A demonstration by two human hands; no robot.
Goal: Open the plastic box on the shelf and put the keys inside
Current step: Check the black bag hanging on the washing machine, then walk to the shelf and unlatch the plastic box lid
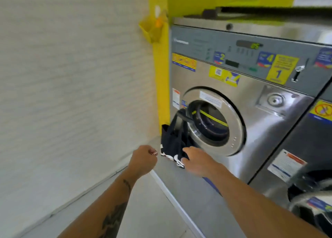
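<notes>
Room: a laundry place with a pale wall (71, 76) on the left and a yellow painted column (160, 86) in the corner.
Floor: light tiles (143, 210) below, and a grey raised step (188, 192) with a white edge runs under the machines.
Washing machine: a steel front-loader (251, 112) stands on the step, just beside the yellow column; its round door (212, 121) faces the person and many yellow and blue stickers are on the panel.
Second machine: another one (305, 183) stands touching it on the right, only partly in view.
Dark bag: a black cloth bag (174, 140) with white letters hangs from the door area down to the step.
Left hand: the left hand (143, 159) is clenched into a fist in the air, near the bag; it is not possible to tell if something is inside the fist.
Right hand: the right hand (195, 159) grasps the lower edge of the dark bag.
Yellow holder: a small yellow plastic holder (151, 29) is fixed high on the column; the picture is blurred there.
Plastic box and keys: they cannot be recognised with certainty in this view.
</notes>
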